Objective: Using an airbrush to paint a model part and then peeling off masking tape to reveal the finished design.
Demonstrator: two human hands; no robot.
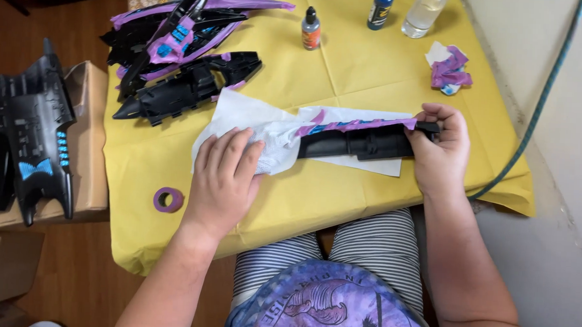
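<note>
My right hand point(438, 149) grips the right end of a long black plastic model part point(359, 141) with purple and blue paint along its top edge. It lies across a white paper sheet point(241, 113) on the yellow table cover point(345, 75). My left hand point(225, 177) presses a crumpled white tissue point(275, 150) against the left end of the part, fingers curled over it.
A pile of black and purple model parts point(179, 50) lies at the far left of the table. A purple tape roll point(168, 199) sits near the front left edge. Small paint bottles point(311, 29), a clear bottle point(424, 13) and a stained tissue wad point(450, 71) stand behind. Another black part point(34, 135) rests on a cardboard box.
</note>
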